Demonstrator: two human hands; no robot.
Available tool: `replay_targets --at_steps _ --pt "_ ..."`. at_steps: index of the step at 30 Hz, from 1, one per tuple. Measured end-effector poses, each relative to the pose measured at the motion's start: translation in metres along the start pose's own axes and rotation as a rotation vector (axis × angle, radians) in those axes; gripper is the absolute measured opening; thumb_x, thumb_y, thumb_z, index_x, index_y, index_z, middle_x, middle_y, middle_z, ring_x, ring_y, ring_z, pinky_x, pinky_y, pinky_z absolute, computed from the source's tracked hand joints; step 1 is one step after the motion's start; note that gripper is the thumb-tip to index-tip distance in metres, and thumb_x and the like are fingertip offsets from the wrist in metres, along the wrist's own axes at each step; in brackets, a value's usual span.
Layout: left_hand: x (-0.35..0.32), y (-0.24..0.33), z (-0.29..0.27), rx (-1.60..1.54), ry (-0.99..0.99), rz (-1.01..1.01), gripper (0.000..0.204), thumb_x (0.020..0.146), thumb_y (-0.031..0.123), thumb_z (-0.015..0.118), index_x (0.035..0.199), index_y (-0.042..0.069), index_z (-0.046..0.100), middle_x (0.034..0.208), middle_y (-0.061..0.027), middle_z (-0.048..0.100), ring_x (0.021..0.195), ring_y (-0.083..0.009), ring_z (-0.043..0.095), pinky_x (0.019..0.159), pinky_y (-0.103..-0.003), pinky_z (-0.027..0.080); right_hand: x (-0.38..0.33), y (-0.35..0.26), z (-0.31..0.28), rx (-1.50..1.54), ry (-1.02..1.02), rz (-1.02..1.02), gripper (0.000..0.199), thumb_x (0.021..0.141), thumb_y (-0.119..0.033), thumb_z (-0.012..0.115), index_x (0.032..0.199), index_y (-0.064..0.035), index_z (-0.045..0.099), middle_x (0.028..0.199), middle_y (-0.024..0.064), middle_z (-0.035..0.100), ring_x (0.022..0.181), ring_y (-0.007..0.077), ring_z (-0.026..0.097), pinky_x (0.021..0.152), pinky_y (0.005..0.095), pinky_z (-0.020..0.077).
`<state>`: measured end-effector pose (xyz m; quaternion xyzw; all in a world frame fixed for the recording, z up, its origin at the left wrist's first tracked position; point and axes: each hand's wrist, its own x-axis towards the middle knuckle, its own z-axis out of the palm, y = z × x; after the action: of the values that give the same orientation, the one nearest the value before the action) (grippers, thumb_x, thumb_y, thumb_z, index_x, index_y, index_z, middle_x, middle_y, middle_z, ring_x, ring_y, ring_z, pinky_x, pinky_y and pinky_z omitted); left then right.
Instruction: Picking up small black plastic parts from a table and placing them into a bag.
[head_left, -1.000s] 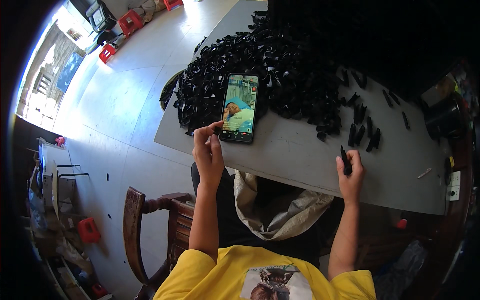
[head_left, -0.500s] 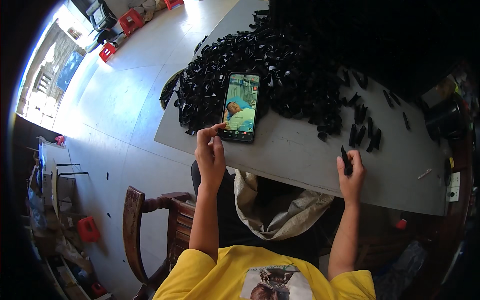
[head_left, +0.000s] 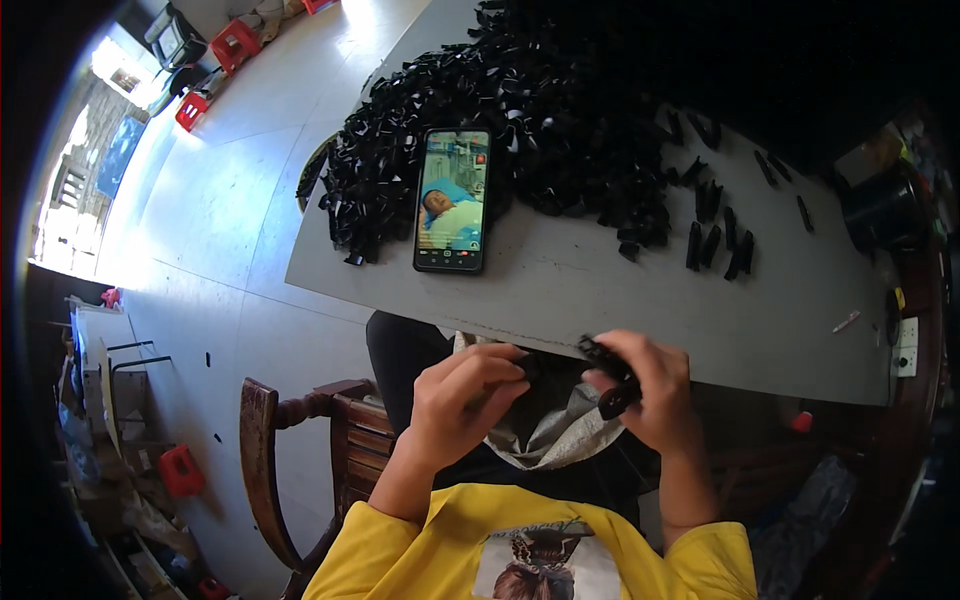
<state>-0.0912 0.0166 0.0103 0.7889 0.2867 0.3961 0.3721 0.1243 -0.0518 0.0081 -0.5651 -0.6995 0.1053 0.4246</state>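
Black clip piece (head_left: 612,378): now off the tabletop (head_left: 600,290), held in front of the person's body just below the near edge, over the pale cloth bag (head_left: 555,432) in the lap. Change against the two earlier frames: both hands were then up on the tabletop, well apart, left fingers at the lower corner of the phone (head_left: 453,200), right hand alone with a single black piece upright near the front edge; both have since drawn back toward the body and met. Reading: the phone has been let go and the work has passed to two-handed handling of one piece, probably fitting or pressing parts together, though the joint itself is too small and dark to make out. Right hand (head_left: 645,388): curled closed about the black piece, thumb and forefinger pinching it, part of it sticking out on the left of the fist. Left hand (head_left: 465,398): fingers bent inward, half closed, tips at or touching the piece's left end; whether it holds a second small part I cannot tell. Outward: phone lies flat, screen lit, against the big heap of black pieces (head_left: 500,110); a loose scatter of the same pieces (head_left: 715,240) sits to the right; wooden chair (head_left: 300,450) at lower left
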Motion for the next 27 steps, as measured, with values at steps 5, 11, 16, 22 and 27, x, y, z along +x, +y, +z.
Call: replay_targets --at_steps 5,11,16,22,27 --pt "0.002 0.009 0.001 -0.024 -0.059 0.012 0.019 0.069 -0.007 0.073 0.083 -0.001 0.061 0.093 -0.0171 0.069 0.075 -0.0228 0.068 0.066 -0.027 0.053 0.010 -0.018 -0.012 -0.003 -0.126 -0.066 0.033 0.069 -0.015 0.077 0.100 -0.0067 0.067 0.064 0.0044 0.055 0.054 0.0209 0.055 0.049 0.0323 0.0408" --pt "0.002 0.013 0.000 -0.034 -0.127 0.028 0.017 0.071 -0.005 0.072 0.082 0.000 0.060 0.093 -0.0174 0.069 0.074 -0.0238 0.069 0.065 -0.028 0.054 0.010 -0.019 -0.015 -0.020 -0.135 -0.088 0.033 0.069 -0.016 0.077 0.100 -0.0079 0.071 0.059 0.0030 0.050 0.051 0.0187 0.051 0.046 0.0308 0.0382" --pt "0.001 0.012 0.001 -0.058 -0.152 0.073 0.017 0.072 -0.005 0.072 0.081 0.000 0.059 0.094 -0.0180 0.069 0.072 -0.0244 0.068 0.063 -0.028 0.054 0.010 -0.016 -0.017 0.087 -0.179 -0.103 0.035 0.068 -0.016 0.077 0.101 -0.0066 0.071 0.060 0.0038 0.051 0.049 0.0186 0.051 0.045 0.0309 0.0378" --pt "0.001 0.015 0.003 -0.034 -0.149 0.115 0.017 0.072 -0.005 0.071 0.082 0.000 0.058 0.095 -0.0201 0.069 0.074 -0.0262 0.069 0.063 -0.028 0.055 0.003 -0.019 -0.020 0.046 -0.181 -0.083 0.035 0.070 -0.011 0.074 0.104 -0.0079 0.070 0.061 0.0030 0.049 0.053 0.0176 0.053 0.046 0.0304 0.0400" --pt "0.001 0.017 0.006 -0.038 -0.168 0.152 0.018 0.071 -0.004 0.072 0.082 0.000 0.059 0.095 -0.0205 0.069 0.077 -0.0284 0.070 0.066 -0.030 0.056 0.002 -0.019 -0.024 0.068 -0.211 -0.089 0.033 0.070 -0.014 0.075 0.102 -0.0056 0.069 0.061 0.0039 0.051 0.050 0.0189 0.053 0.045 0.0306 0.0397"
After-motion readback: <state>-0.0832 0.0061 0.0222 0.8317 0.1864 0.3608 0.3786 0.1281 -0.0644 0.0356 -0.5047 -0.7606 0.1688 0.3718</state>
